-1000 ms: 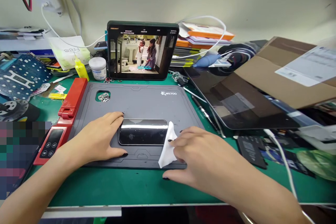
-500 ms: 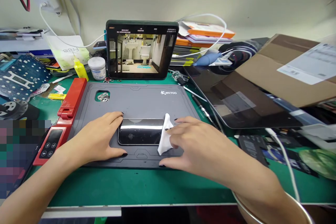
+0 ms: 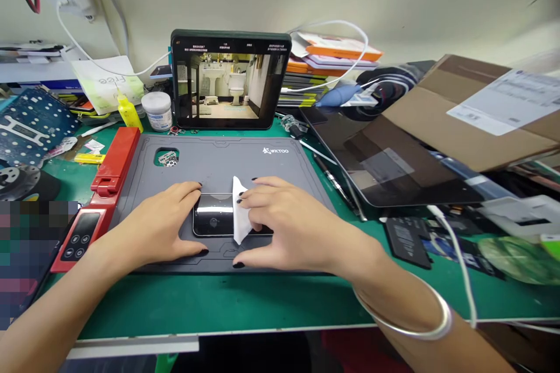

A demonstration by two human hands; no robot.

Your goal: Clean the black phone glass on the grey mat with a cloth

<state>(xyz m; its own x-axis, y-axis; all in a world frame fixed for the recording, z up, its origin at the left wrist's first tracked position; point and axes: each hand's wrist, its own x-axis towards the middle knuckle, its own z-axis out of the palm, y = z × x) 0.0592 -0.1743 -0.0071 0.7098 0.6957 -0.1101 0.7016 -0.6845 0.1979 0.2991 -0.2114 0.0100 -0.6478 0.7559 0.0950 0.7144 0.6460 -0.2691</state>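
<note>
The right hand (image 3: 289,224) has its fingers closed on a folded white wipe (image 3: 239,213), pressing it onto a dark phone (image 3: 212,220). The phone lies flat on a grey work mat (image 3: 271,166), long axis left to right. The bare glass lies left of the wipe. The left hand (image 3: 160,227) rests spread flat, thumb and forefinger bracketing the phone's left end.

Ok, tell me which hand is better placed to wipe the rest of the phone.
Right: the right hand holds the white wipe on the phone; the left hand lies flat at its left end, likely steadying it.
</note>
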